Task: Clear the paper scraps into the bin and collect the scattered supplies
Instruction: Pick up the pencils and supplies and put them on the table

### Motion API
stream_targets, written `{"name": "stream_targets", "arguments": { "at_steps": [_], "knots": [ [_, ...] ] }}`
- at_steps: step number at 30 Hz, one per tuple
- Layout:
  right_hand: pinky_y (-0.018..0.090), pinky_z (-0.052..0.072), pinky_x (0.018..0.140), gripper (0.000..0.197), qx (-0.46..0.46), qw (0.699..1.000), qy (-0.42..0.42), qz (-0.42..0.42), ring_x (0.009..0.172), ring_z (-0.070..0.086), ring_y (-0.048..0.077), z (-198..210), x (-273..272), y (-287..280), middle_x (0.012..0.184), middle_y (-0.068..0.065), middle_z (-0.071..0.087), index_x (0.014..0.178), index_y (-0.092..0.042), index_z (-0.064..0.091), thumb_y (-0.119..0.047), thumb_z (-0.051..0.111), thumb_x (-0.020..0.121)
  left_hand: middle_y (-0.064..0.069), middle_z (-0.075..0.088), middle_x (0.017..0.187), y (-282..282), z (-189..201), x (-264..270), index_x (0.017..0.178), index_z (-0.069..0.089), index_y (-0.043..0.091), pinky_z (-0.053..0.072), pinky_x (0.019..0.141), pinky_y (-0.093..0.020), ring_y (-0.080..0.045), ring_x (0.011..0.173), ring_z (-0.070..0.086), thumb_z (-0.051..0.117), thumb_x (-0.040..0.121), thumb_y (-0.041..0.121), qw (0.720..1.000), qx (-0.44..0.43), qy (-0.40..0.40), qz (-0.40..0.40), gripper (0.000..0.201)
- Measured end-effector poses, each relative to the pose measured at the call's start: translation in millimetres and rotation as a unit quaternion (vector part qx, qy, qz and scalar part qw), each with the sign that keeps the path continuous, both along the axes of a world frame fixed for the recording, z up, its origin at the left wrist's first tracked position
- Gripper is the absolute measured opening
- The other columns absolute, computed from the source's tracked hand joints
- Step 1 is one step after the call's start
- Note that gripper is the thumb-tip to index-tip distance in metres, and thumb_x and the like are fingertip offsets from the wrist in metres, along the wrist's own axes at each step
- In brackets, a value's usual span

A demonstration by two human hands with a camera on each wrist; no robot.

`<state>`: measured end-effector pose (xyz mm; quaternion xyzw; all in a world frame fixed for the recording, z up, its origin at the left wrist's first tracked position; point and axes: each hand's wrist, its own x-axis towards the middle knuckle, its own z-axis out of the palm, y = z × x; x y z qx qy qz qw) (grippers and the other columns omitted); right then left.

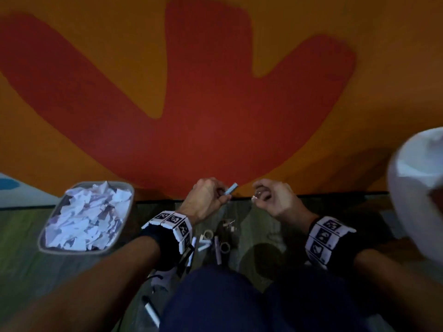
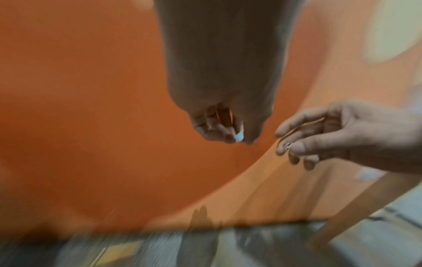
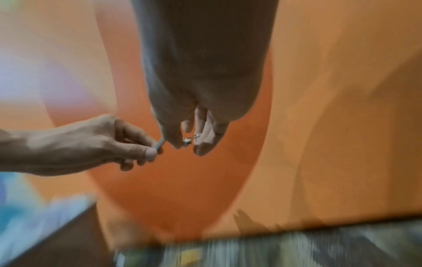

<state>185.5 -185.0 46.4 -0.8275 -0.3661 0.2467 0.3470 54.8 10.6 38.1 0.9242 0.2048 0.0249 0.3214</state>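
My left hand (image 1: 221, 195) pinches a short pale stick (image 1: 231, 189) between thumb and fingers, just above the rug's near edge. In the left wrist view only the stick's pale tip (image 2: 239, 138) shows under that hand. My right hand (image 1: 260, 196), a little to the right, pinches a small metal clip (image 3: 188, 140); a thin band (image 2: 303, 126) loops across its fingers. The grey bin (image 1: 129, 207) at the left is full of white paper scraps (image 1: 86, 219). Several sticks, tape rolls and clips (image 1: 215, 240) lie on the floor between my wrists.
An orange and red rug (image 1: 215, 92) fills the far side. A white rounded object (image 1: 417, 188) stands at the right edge. My knees (image 1: 239, 300) are at the bottom, with a pale stick (image 1: 152, 312) beside the left one. Both wrist views are blurred.
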Motion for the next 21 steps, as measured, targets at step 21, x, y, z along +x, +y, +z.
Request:
{"name": "stream_targets", "arguments": {
  "at_steps": [21],
  "knots": [
    [0.027,0.050,0.075,0.021,0.025,0.922,-0.263,-0.283,0.084,0.067,0.011,282.0,-0.9,-296.1,0.090,-0.003,0.074,0.102,-0.021,0.072,-0.023,0.071,0.081,-0.002,0.074,0.085,-271.1,296.6,119.0,0.091,0.078,0.009,0.052,0.069,-0.031,-0.014,0.076,0.065,0.073,0.087,0.032,0.928,0.118,-0.111,-0.335,0.023]
  ]
}}
